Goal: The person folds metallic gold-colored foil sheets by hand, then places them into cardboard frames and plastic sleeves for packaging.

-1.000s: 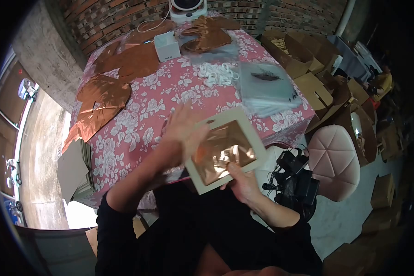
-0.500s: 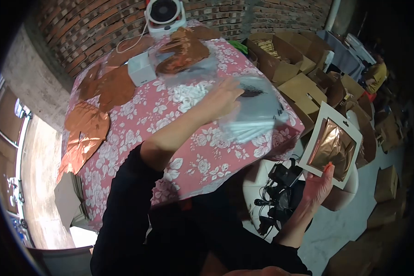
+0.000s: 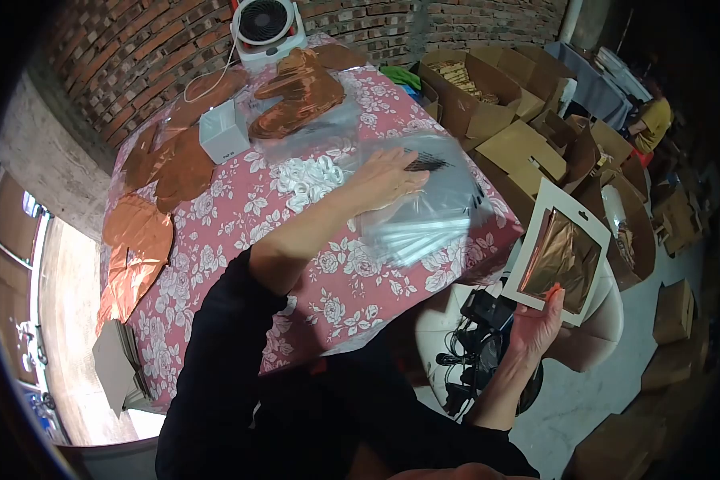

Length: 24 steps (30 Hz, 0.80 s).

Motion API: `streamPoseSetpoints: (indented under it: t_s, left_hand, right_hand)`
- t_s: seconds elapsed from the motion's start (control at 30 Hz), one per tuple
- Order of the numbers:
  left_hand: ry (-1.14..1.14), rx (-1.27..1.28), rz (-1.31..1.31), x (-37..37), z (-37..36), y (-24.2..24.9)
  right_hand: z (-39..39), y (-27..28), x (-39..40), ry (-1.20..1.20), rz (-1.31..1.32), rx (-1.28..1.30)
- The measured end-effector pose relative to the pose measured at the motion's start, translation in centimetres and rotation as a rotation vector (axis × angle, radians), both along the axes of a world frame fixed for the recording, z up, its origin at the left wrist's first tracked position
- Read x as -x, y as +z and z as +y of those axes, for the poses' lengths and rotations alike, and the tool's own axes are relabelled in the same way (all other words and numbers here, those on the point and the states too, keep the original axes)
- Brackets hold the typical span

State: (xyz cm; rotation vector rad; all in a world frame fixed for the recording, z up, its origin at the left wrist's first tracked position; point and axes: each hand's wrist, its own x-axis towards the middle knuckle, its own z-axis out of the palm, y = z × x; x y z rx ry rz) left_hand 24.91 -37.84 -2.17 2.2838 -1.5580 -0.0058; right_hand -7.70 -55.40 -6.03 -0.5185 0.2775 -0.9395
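My left hand (image 3: 390,179) lies with its fingers stretched out on a fanned stack of clear plastic bags (image 3: 448,192) with black print, at the table's right side. Low at the right, my right hand (image 3: 539,326) grips the lower edge of a white card sleeve (image 3: 530,254), thumb on its front. A folded copper foil balloon (image 3: 566,260) shows through the sleeve's window. Beside my left wrist lies a heap of white ribbon coils (image 3: 308,180). Flat copper foil balloons (image 3: 300,92) rest on more clear bags farther back.
A floral tablecloth (image 3: 216,264) covers the table. On it stand a white box (image 3: 224,132) and a fan (image 3: 268,32). Grey cards (image 3: 118,364) sit at the left corner. A chair (image 3: 436,320) holds black adapters and cables. Cardboard boxes (image 3: 488,120) and a seated person (image 3: 652,124) are at the right.
My left hand, blurred half a second ago, now lies flatter on the bags. The right hand still holds the card sleeve, and the whole view has shifted slightly.
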Motion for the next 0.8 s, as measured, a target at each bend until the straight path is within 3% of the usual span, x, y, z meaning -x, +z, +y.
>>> streamPoseSetpoints:
  t_s: [0.13, 0.2, 0.3, 0.53, 0.6, 0.8]
  left_hand:
    - [0.002, 0.073, -0.256, -0.1, -0.5, 3.7]
    - [0.007, 0.376, -0.318, 0.1, 0.1, 6.7]
    - [-0.018, 0.565, -0.384, 0.7, 4.0, 10.7]
    - [0.146, 0.465, -0.72, 6.6, 19.5, 15.9]
    - [0.272, 0.349, -0.87, 8.8, 23.6, 15.8]
    - [0.52, 0.228, -0.948, 15.4, 32.4, 13.4]
  right_hand:
    - [0.5, 0.1, -0.4, 0.026, 0.009, -0.001]
    - [0.8, 0.7, -0.6, 0.027, -0.032, -0.009]
    - [1.3, 1.3, -0.9, 0.035, -0.043, 0.017]
    - [4.6, 2.1, -2.7, 0.148, -0.015, 0.021]
    - [6.2, 2.9, -3.1, 0.221, -0.015, 0.013]
    - [9.1, 1.3, -4.1, 0.502, -0.102, 0.084]
